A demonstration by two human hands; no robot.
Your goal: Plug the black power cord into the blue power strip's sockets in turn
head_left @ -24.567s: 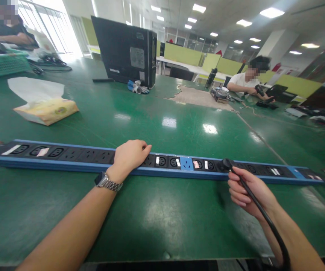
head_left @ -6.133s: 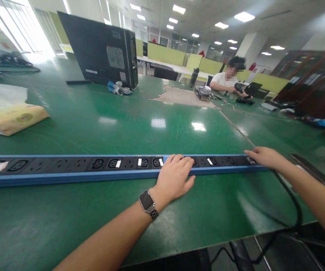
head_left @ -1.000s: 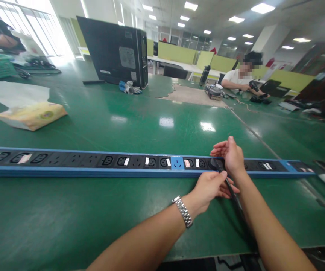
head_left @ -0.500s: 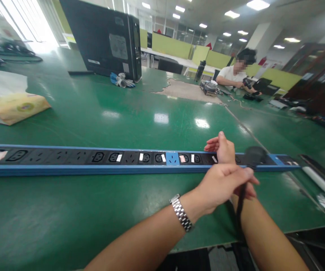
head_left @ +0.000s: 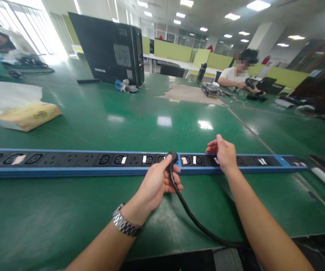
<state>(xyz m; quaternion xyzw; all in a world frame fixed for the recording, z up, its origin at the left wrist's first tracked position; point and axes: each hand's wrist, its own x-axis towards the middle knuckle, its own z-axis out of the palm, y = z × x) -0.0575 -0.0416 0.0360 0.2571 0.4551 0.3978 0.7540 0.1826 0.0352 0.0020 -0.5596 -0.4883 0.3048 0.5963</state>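
My left hand (head_left: 158, 184), with a metal watch on its wrist, grips a black power plug (head_left: 173, 156) between thumb and fingers. The plug is over the blue socket of a long blue and black power strip (head_left: 91, 171); whether its pins are in the socket is hidden. From the plug a thick black cable (head_left: 192, 216) curves down and right, passing behind my right forearm. My right hand (head_left: 226, 154) is over the right part of the strip, thumb raised and fingers loosely bent, holding nothing visible. Several sockets carry small white or pinkish labels.
On the green tabletop (head_left: 140, 124) are a tissue packet (head_left: 28, 116) at left, a black computer case (head_left: 111, 54) and gloves (head_left: 125, 86) behind. A bottle (head_left: 201, 73) and a small device (head_left: 211, 89) stand farther back. A person (head_left: 237, 75) sits across the table.
My left hand has moved left along the strip with the plug, from beyond my right hand to the blue socket. My right hand has stayed about where it was.
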